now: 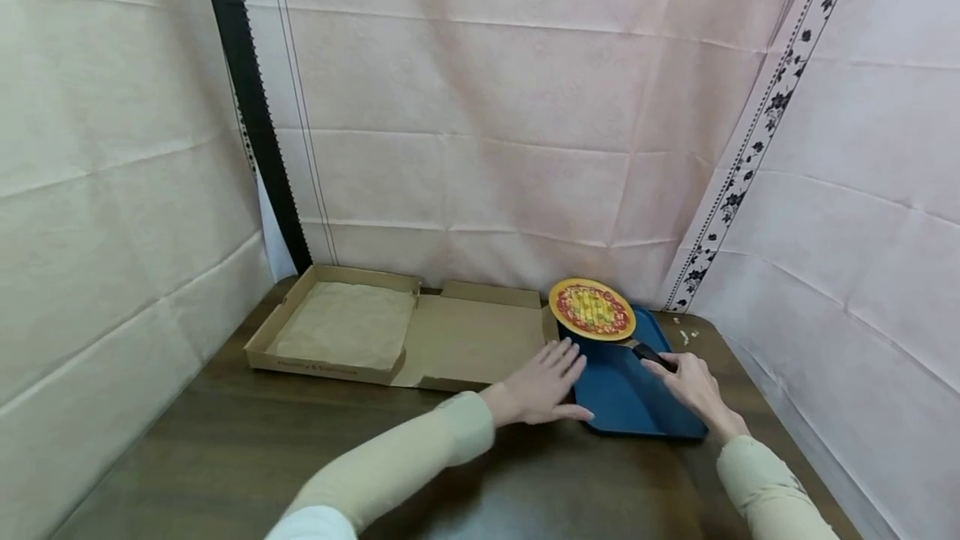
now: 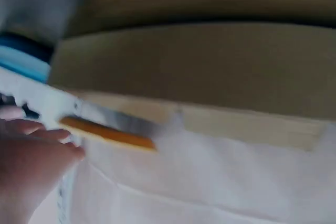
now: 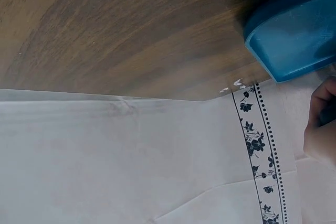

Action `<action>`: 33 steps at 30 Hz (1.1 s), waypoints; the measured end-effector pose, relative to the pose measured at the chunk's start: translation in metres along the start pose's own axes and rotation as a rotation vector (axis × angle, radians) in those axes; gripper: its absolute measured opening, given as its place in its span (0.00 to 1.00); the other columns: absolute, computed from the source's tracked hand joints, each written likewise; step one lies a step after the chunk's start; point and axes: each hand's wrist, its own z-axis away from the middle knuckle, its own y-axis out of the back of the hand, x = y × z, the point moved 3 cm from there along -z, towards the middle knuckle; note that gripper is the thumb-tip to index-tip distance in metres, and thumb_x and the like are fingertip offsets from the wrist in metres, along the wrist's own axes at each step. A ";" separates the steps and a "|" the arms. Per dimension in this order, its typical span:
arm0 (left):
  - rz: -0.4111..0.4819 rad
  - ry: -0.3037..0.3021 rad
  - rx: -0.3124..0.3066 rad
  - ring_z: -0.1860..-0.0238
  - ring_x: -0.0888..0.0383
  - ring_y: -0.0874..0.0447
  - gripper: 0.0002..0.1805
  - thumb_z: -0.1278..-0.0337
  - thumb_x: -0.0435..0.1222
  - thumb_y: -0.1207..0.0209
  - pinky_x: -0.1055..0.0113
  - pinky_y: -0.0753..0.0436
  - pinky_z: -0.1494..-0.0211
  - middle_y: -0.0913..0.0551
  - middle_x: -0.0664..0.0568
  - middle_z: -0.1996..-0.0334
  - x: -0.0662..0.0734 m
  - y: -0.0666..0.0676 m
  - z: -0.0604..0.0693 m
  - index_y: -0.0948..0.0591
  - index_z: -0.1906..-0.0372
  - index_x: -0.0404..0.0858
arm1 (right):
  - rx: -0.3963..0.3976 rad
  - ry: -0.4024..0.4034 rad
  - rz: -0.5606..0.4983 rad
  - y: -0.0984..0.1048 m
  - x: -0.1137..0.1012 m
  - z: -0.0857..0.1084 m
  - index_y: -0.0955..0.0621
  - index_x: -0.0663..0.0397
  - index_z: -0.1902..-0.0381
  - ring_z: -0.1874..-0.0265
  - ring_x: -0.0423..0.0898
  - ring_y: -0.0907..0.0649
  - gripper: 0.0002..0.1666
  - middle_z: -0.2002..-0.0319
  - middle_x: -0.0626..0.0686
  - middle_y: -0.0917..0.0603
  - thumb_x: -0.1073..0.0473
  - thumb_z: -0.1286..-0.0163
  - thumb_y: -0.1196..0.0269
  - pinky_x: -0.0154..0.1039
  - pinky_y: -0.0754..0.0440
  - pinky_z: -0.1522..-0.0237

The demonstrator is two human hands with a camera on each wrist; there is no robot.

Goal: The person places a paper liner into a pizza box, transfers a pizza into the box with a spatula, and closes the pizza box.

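Note:
In the head view, my right hand grips the black handle of a spatula. On its blade, above the far end of a blue tray, rests a toy-like pizza with a yellow rim, red topping and yellow-green pieces. My left hand is spread with straight fingers between the cardboard pizza box and the tray, holding nothing; whether it touches either is unclear. The left wrist view is blurred and shows the pizza's orange edge beyond the box. In the right wrist view my right hand is partly cut off.
The pizza box lies unfolded, its left half lined with brown paper. Small white scraps lie near the table's back right corner. Pale cloth walls enclose the dark wooden table at the back and sides.

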 end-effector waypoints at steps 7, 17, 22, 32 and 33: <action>0.068 0.090 0.200 0.22 0.44 0.71 0.58 0.44 0.73 0.57 0.48 0.60 0.21 0.66 0.41 0.23 -0.098 0.019 0.070 0.59 0.23 0.37 | 0.020 0.028 0.000 0.009 -0.002 -0.002 0.26 0.66 0.37 0.71 0.49 0.25 0.44 0.51 0.68 0.19 0.33 0.33 0.44 0.38 0.33 0.77; 0.307 0.505 0.201 0.23 0.36 0.71 0.66 0.47 0.67 0.45 0.38 0.63 0.24 0.72 0.38 0.24 -0.237 0.017 0.179 0.69 0.25 0.32 | 0.025 0.028 -0.013 0.012 -0.004 -0.004 0.27 0.66 0.37 0.73 0.48 0.26 0.43 0.63 0.63 0.18 0.34 0.32 0.43 0.38 0.34 0.77; 0.333 0.689 0.112 0.25 0.29 0.71 0.70 0.52 0.71 0.46 0.33 0.64 0.27 0.70 0.29 0.25 -0.278 0.016 0.232 0.68 0.26 0.27 | 0.016 0.034 -0.009 0.009 -0.006 -0.001 0.27 0.67 0.37 0.70 0.49 0.24 0.43 0.56 0.67 0.17 0.34 0.33 0.43 0.38 0.33 0.74; 0.453 0.797 -0.065 0.29 0.23 0.73 0.77 0.61 0.75 0.45 0.29 0.65 0.30 0.70 0.16 0.31 -0.306 0.006 0.294 0.62 0.30 0.15 | 0.011 0.061 0.003 0.003 -0.008 0.000 0.26 0.68 0.38 0.68 0.50 0.23 0.43 0.48 0.70 0.19 0.35 0.32 0.43 0.38 0.32 0.72; 0.451 0.797 -0.077 0.30 0.22 0.72 0.77 0.61 0.75 0.44 0.29 0.64 0.30 0.69 0.16 0.31 -0.307 0.005 0.297 0.62 0.31 0.14 | 0.011 0.064 0.008 0.003 -0.008 0.000 0.26 0.68 0.38 0.68 0.50 0.23 0.43 0.48 0.70 0.19 0.34 0.32 0.43 0.38 0.31 0.72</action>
